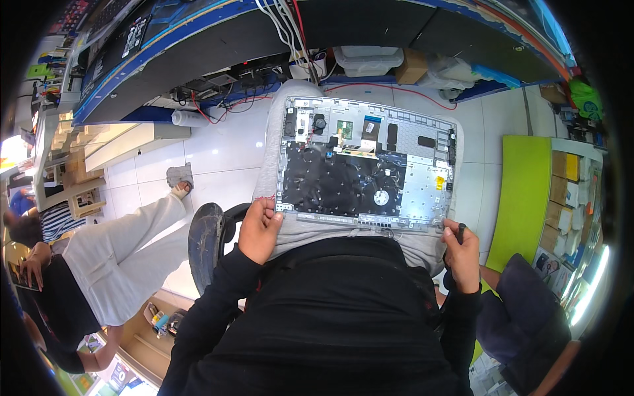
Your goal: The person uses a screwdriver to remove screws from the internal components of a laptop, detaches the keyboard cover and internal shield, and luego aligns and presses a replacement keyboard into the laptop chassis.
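Across my lap lies a bare silver laptop top case, inner side up, with a black keyboard backing over much of it. A ribbon cable and a small green board sit along its far part. My left hand pinches the case's near left corner between thumb and fingers. At the near right corner, my right hand has its fingers closed around a short black tool, perhaps a screwdriver. Its fingertips are next to the case edge; whether they touch it, I cannot tell.
A dark workbench with hanging cables spans the far side, with a clear plastic bin beneath. Another person sits at left, and a person in dark clothing is close on the right. A black armrest adjoins my left arm.
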`<control>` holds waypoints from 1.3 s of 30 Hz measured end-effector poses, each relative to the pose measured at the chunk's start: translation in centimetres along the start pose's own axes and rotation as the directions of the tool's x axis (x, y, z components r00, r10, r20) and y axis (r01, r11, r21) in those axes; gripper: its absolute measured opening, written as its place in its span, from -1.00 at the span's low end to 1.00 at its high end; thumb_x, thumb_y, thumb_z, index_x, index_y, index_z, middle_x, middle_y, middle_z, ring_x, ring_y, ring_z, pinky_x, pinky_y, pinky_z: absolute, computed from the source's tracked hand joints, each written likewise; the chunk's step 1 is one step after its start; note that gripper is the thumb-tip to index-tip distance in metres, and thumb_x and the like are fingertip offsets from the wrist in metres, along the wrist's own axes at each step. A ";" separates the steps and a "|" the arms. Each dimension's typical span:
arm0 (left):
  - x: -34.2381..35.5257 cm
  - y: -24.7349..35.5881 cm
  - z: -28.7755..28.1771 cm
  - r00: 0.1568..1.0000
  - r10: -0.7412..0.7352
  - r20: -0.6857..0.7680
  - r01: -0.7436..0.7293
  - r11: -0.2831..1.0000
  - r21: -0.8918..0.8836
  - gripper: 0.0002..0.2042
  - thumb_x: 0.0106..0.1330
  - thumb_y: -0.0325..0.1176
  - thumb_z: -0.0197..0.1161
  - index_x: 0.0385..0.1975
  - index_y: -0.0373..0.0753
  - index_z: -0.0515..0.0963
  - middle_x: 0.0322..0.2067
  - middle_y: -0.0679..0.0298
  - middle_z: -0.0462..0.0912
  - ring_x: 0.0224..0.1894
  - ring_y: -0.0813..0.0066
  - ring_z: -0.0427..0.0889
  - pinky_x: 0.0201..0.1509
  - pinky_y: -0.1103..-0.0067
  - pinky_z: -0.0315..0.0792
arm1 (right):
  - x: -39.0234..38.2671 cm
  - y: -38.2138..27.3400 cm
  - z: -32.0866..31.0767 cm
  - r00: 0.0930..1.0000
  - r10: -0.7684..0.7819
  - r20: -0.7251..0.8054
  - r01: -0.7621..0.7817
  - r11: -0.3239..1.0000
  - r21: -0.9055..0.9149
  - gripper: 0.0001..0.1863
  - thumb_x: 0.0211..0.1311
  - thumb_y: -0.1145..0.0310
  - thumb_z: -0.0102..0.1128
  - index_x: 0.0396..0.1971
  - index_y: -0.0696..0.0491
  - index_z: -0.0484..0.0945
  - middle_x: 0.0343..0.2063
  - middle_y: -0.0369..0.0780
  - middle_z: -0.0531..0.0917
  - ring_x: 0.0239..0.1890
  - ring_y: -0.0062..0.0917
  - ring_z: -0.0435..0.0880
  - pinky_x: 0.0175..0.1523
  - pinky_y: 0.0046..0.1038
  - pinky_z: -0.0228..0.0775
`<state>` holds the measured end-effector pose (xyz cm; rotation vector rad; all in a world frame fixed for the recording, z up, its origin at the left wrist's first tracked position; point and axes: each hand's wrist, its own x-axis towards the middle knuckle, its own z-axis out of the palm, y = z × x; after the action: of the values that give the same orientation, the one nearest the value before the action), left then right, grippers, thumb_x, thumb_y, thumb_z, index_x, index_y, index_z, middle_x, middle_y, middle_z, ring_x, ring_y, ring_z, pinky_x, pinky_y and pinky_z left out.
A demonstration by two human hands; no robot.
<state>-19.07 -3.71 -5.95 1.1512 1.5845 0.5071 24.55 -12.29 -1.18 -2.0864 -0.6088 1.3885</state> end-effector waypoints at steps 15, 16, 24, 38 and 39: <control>4.3 6.5 -1.5 0.834 0.550 0.039 -0.505 0.734 0.454 -0.62 0.31 -0.57 0.29 0.14 -0.39 0.52 -0.07 0.02 0.56 -0.08 0.11 0.60 0.03 0.34 0.52 | 1.1 -4.2 1.6 0.895 -0.446 -0.022 0.367 0.763 -0.532 -0.86 0.40 0.48 0.23 -0.15 0.23 0.65 -0.32 -0.03 0.65 -0.32 -0.19 0.69 -0.15 -0.29 0.48; 5.5 7.3 -1.8 0.751 0.652 0.109 -0.580 0.571 0.581 -0.64 0.34 -0.55 0.27 0.14 -0.39 0.53 -0.06 -0.01 0.56 -0.06 0.05 0.60 0.04 0.31 0.52 | 1.9 -4.5 1.8 0.862 -0.507 0.004 0.414 0.700 -0.582 -0.85 0.39 0.50 0.23 -0.13 0.22 0.65 -0.31 -0.03 0.64 -0.30 -0.12 0.68 -0.15 -0.24 0.49; 9.7 8.3 -1.4 0.804 0.524 0.281 -0.509 0.362 0.781 -0.50 0.14 -0.63 0.24 0.16 -0.34 0.53 -0.02 0.06 0.57 0.01 0.02 0.61 0.03 0.26 0.58 | 6.0 -5.1 2.2 0.784 -0.621 -0.007 0.451 0.577 -0.681 -0.82 0.37 0.51 0.22 -0.08 0.19 0.65 -0.20 -0.03 0.64 -0.20 -0.01 0.68 -0.10 -0.15 0.51; 10.4 8.0 -1.1 0.769 0.576 0.276 -0.544 0.363 0.756 -0.69 0.36 -0.55 0.22 0.10 -0.30 0.54 -0.06 0.06 0.64 -0.09 -0.04 0.68 -0.05 0.24 0.57 | 7.1 -4.6 2.1 0.791 -0.611 -0.038 0.455 0.628 -0.631 -0.75 0.42 0.47 0.19 0.04 0.16 0.63 -0.14 -0.07 0.64 -0.16 -0.06 0.71 -0.06 -0.18 0.53; 10.3 8.2 -1.1 0.785 0.563 0.259 -0.529 0.390 0.754 -0.70 0.36 -0.55 0.23 0.09 -0.30 0.55 -0.08 0.05 0.64 -0.08 -0.04 0.67 -0.05 0.24 0.56 | 7.1 -4.6 2.1 0.792 -0.609 -0.040 0.451 0.629 -0.633 -0.75 0.42 0.47 0.19 0.04 0.16 0.63 -0.14 -0.07 0.64 -0.16 -0.06 0.71 -0.06 -0.18 0.53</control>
<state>-16.33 9.11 -4.18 2.4516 1.4405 0.1871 24.83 -3.91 -3.62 -2.1932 -1.5759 0.5942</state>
